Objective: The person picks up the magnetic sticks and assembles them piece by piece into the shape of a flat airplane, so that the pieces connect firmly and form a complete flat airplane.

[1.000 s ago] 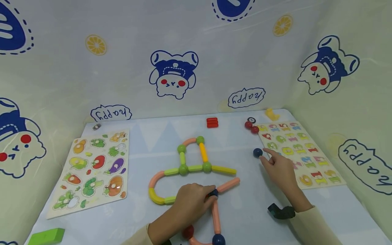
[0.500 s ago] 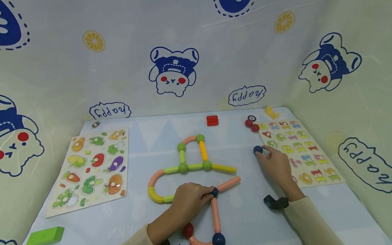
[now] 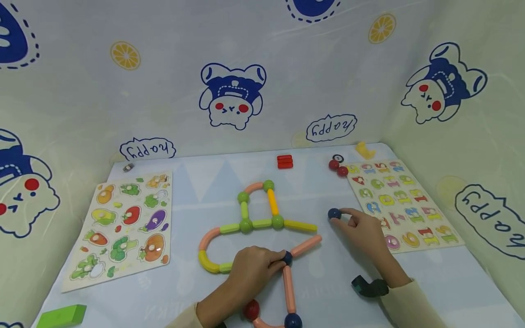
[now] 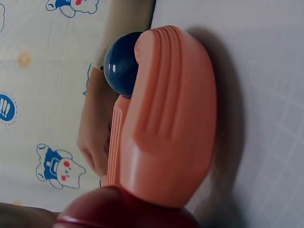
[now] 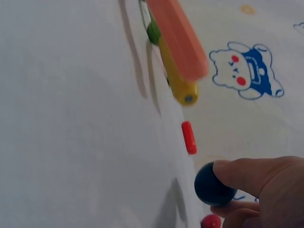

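Note:
My right hand (image 3: 362, 230) pinches a dark blue ball (image 3: 334, 213) between thumb and fingertips, seen close in the right wrist view as the blue ball (image 5: 214, 184). At the front middle, my left hand (image 3: 254, 269) pinches another blue ball (image 3: 287, 258) that joins two pink sticks, one straight pink stick (image 3: 306, 246) pointing right and one running toward me. A yellow stick (image 3: 300, 226) ends just beyond the pink one. Green balls (image 3: 245, 225) and coloured sticks form a figure on the table. In the left wrist view a curved pink piece (image 4: 171, 114) meets a red ball (image 4: 128, 211).
A vegetable puzzle board (image 3: 127, 228) lies at left, a number puzzle board (image 3: 404, 207) at right. Red sticks (image 3: 285, 161), two red balls (image 3: 342, 171) and a yellow piece (image 3: 364, 150) sit at the back. A green block (image 3: 62, 315) is at front left.
My right hand has taken hold of the loose blue ball and brought it left and toward me. The left hand stays on its blue ball.

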Action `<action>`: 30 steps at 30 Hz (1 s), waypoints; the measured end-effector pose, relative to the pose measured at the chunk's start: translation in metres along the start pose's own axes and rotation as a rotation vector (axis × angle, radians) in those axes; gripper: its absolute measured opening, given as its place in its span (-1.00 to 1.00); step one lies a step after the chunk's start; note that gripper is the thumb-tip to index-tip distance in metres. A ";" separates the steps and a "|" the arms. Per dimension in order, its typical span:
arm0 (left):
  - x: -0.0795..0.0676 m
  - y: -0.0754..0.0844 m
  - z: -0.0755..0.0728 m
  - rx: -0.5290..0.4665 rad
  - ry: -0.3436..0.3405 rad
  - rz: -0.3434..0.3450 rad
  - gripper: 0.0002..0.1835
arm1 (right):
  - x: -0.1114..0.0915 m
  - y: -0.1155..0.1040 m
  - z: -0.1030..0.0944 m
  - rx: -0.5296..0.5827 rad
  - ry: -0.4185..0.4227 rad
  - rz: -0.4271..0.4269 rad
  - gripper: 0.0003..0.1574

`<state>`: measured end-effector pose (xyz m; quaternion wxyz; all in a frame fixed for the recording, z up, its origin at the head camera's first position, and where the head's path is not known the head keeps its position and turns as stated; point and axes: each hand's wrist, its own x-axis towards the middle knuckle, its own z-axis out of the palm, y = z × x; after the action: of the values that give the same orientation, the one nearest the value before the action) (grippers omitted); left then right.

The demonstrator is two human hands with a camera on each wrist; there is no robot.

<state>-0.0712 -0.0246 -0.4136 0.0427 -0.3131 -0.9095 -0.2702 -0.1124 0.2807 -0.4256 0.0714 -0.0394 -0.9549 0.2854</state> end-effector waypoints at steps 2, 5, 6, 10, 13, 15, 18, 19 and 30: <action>0.000 0.001 0.000 0.005 0.001 0.004 -0.75 | -0.009 -0.004 0.001 0.013 -0.011 -0.035 -0.44; -0.001 0.001 0.000 0.008 0.004 0.006 -0.74 | -0.020 -0.011 0.000 0.048 -0.033 -0.063 -0.47; -0.001 0.001 0.000 0.009 0.005 0.007 -0.74 | -0.022 -0.012 0.000 0.054 -0.043 -0.069 -0.47; -0.001 0.000 0.000 0.011 0.013 0.009 -0.74 | -0.028 -0.017 0.000 0.091 -0.081 -0.068 -0.44; -0.001 0.000 0.000 0.009 0.012 0.011 -0.75 | -0.030 -0.016 0.002 0.104 -0.094 -0.049 -0.43; 0.000 0.000 0.001 0.008 0.011 0.017 -0.75 | -0.031 -0.015 0.003 0.125 -0.106 -0.036 -0.44; -0.001 0.001 0.001 0.010 0.006 0.017 -0.76 | -0.032 -0.015 0.006 0.148 -0.124 -0.010 -0.46; -0.001 0.002 0.001 0.012 0.004 0.017 -0.75 | -0.032 -0.015 0.007 0.153 -0.129 -0.005 -0.46; 0.000 0.001 0.000 0.012 0.002 0.024 -0.74 | -0.031 -0.017 0.011 0.153 -0.143 0.001 -0.40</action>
<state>-0.0709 -0.0235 -0.4132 0.0488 -0.3235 -0.9072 -0.2646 -0.0844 0.2567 -0.4288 0.0056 -0.0139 -0.9330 0.3596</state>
